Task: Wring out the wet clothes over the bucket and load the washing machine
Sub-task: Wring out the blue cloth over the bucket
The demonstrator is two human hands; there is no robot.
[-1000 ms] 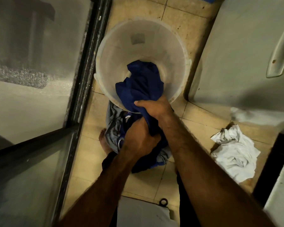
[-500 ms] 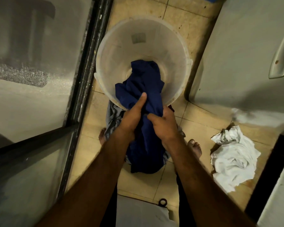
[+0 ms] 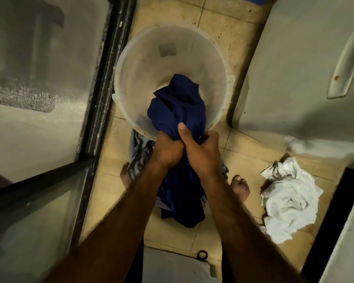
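A dark blue wet garment [image 3: 178, 105] hangs with its upper part over a translucent white bucket [image 3: 143, 64] on the tiled floor, and its tail drops below my hands toward the floor. My left hand [image 3: 168, 149] and my right hand [image 3: 200, 148] grip the garment side by side at the bucket's near rim, fingers curled tight round the bunched cloth. A grey garment [image 3: 138, 152] lies on the floor under my hands, partly hidden.
A crumpled white cloth [image 3: 286, 199] lies on the floor at right. A white appliance door with a handle [image 3: 343, 64] stands at right, a glass sliding door with a dark frame [image 3: 102, 82] at left. My bare feet [image 3: 240, 187] stand on the tiles.
My hands have closed together on the blue garment at the bucket's near rim; half a second ago the left thumb pointed up the cloth and the hands sat slightly apart.
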